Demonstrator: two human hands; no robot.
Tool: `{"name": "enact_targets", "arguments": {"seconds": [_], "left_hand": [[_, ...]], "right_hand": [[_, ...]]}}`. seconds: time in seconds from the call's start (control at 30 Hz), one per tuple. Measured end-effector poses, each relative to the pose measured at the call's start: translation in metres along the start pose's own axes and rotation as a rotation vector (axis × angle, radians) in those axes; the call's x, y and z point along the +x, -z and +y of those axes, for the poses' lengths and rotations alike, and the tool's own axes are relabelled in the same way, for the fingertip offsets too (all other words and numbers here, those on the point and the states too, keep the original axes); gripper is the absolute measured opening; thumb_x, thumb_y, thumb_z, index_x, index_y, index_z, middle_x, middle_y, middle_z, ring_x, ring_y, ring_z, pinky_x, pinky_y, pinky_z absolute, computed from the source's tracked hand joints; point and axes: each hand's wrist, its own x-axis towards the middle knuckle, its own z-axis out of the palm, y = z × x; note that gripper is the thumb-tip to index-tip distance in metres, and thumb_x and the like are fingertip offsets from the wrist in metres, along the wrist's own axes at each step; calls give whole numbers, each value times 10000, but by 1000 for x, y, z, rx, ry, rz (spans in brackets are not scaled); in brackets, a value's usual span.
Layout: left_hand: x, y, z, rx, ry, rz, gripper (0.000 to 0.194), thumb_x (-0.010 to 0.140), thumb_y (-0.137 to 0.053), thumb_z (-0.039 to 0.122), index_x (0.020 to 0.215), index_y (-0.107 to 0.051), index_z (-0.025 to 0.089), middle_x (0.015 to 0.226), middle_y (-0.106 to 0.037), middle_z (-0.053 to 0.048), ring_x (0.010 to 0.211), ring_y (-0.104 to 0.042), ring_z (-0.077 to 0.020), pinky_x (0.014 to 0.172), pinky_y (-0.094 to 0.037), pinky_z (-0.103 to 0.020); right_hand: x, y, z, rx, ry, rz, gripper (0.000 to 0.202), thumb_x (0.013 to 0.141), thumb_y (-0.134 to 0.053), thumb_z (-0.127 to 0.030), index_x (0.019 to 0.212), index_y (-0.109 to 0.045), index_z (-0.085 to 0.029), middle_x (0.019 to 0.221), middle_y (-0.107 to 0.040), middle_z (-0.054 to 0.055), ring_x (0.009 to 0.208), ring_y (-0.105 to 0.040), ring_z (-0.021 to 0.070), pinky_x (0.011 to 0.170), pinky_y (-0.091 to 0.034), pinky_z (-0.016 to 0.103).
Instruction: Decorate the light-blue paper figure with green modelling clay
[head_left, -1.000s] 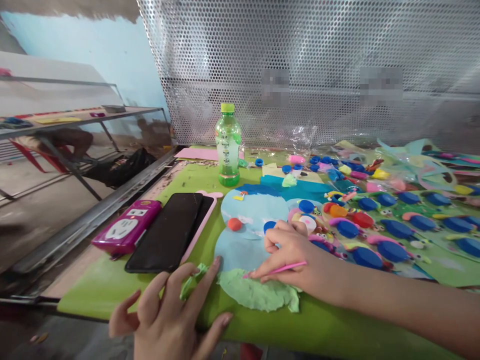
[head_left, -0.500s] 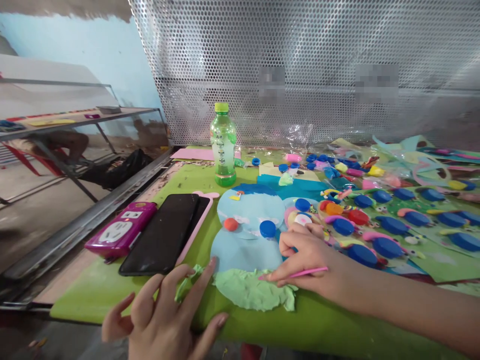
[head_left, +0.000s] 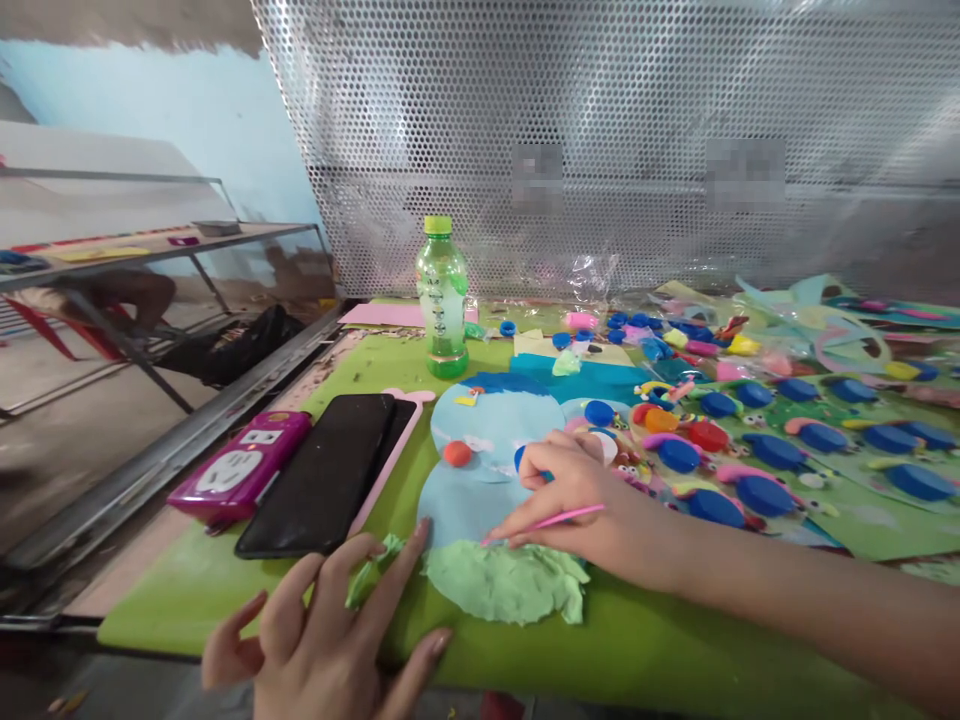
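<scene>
A pink modelling stick (head_left: 568, 515) is pinched in my right hand (head_left: 581, 490), its tip at the upper edge of the light green clay (head_left: 510, 585). That clay is spread unevenly over the bottom of a light blue paper shape (head_left: 461, 505). My left hand (head_left: 330, 620) lies with fingers spread, the index fingertip at the paper's left edge. Beneath its fingers is a scrap of green clay (head_left: 367, 570). Higher on the paper sit a red-orange clay ball (head_left: 457, 454) and a small yellow-and-red piece (head_left: 466, 400). A blue cap (head_left: 518, 458) is mostly hidden behind my right hand.
To the left lie a black phone (head_left: 322, 470) and a purple power socket (head_left: 240, 465). A green bottle (head_left: 442, 300) stands at the back. Several snail figures with blue caps (head_left: 765, 494) cover the right side. Behind rises a perforated metal panel (head_left: 450, 120).
My right hand has moved left with the pink stick along the clay's upper edge, now covering most of the blue cap. My left hand stays nearly still.
</scene>
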Motion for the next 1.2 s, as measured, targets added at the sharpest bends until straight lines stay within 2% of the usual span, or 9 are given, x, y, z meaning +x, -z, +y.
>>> {"name": "enact_targets", "arguments": {"seconds": [0.13, 0.27, 0.4, 0.63, 0.9, 1.2], "left_hand": [[-1, -1, -2, 6, -19, 23, 604, 820, -462, 488, 1383, -326, 318, 1066, -507, -100, 904, -437, -313, 808, -252, -445], [-2, -1, -1, 21, -18, 8, 595, 827, -449, 485, 1383, -330, 309, 1062, -506, -104, 905, -443, -311, 798, -269, -439], [-4, -2, -3, -2, -15, -48, 591, 810, -494, 474, 1364, -367, 312, 1068, -514, -96, 888, -471, -290, 808, -284, -442], [-8, -3, -4, -7, 17, -74, 561, 813, -498, 479, 1343, -393, 330, 1098, -513, -81, 888, -486, -269, 791, -311, -433], [-10, -5, -7, 11, -27, -77, 583, 794, -510, 493, 1338, -411, 308, 1089, -509, -97, 876, -498, -261, 813, -318, -442], [-7, -3, -5, 24, -36, -66, 576, 804, -509, 456, 1345, -402, 292, 1070, -522, -102, 872, -505, -265, 811, -320, -458]], "right_hand": [[5, -1, 1, 29, -44, -77, 104, 793, -705, -295, 879, -752, -331, 764, -424, 0, 830, -405, 173, 762, -254, 346], [2, 2, 5, 66, -40, -127, 123, 801, -699, -279, 905, -745, -325, 765, -427, 0, 820, -405, 166, 747, -275, 329], [-1, 3, 8, 87, -22, -130, 137, 799, -701, -273, 921, -739, -323, 764, -421, 2, 807, -398, 164, 722, -289, 315], [-1, 4, 13, 70, -5, -127, 124, 778, -726, -272, 886, -747, -329, 756, -429, 0, 802, -399, 162, 731, -289, 316], [-5, 9, 14, 80, 18, -183, 125, 808, -696, -281, 916, -745, -318, 771, -422, 0, 819, -400, 164, 734, -284, 316], [-6, 20, 9, 35, -65, -255, 137, 840, -651, -323, 944, -727, -370, 777, -403, 0, 811, -368, 168, 730, -288, 312]]}}
